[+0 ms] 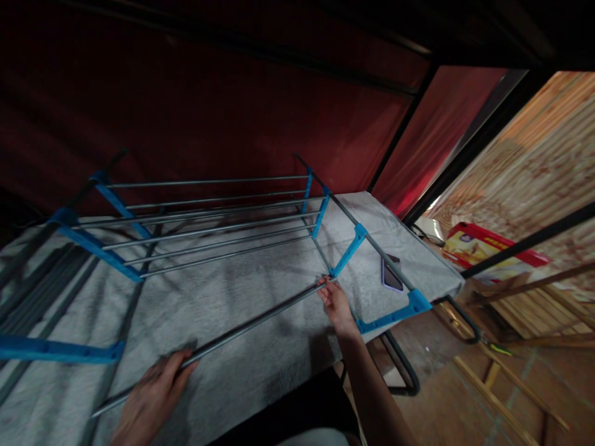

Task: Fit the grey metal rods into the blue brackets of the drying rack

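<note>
A grey metal rod (260, 319) slants across the front of a rack frame, held from both ends. My left hand (155, 393) wraps around it close to its lower left end. Near the other end, my right hand (335, 303) pinches the rod just below a blue plastic bracket (348, 251), and the rod's tip is at or close to that bracket; whether it sits inside a hole I cannot tell. Behind, several rods (209, 234) span between blue brackets on both sides of the frame. Another blue bracket (60, 350) is at the lower left, with no rod seen in it.
Loose grey rods (44, 288) lie at the left on the grey cloth-covered table (279, 365). A phone (392, 274) rests on the cloth beneath the frame's right side. A red-and-yellow box (488, 251), wooden pieces (499, 396) and a dark red curtain (209, 111) surround the table.
</note>
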Tool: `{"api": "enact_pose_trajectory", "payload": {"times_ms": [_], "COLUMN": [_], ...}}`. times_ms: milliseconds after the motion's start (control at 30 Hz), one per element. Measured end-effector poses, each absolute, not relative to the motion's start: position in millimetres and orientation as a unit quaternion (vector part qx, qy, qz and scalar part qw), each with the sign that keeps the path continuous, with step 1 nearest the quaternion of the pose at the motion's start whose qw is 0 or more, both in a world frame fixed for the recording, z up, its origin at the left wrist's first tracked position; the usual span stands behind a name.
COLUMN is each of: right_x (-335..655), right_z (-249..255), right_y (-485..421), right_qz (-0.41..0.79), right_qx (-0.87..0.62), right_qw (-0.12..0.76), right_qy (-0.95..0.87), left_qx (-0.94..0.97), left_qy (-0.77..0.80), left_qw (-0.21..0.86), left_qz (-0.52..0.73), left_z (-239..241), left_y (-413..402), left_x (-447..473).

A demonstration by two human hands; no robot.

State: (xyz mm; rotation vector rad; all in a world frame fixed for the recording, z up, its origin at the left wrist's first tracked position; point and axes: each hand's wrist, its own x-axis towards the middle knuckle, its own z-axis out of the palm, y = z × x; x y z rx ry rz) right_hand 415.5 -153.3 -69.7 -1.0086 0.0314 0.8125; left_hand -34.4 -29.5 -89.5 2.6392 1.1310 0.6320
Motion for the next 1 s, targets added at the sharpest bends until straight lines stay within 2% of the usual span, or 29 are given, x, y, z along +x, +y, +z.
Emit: {"api": "enact_pose_trajectory", "payload": {"times_ms": [433,767,1000], "right_x": [413,400,366], "right_z": [-62,-59,-60], "right_y": [-162,-165,-163], "right_qz": [0.365,0.372,0.419], "right_qx": [-0.485,-0.500,-0.482], "right_qw": [0.794,0.782,0.769], "right_qy": [0.044,0.020,0.005], "left_qx": [0.905,0.902,0.915], "left_qy": [0.372,0.354,0.326], "left_qw": [0.085,0.093,0.102], "left_qz": [0.187,0.229,0.214], "left_z": [-111,-86,-68], "left_y": [-26,-33,-39], "left_x": [-34,-10,15]}}
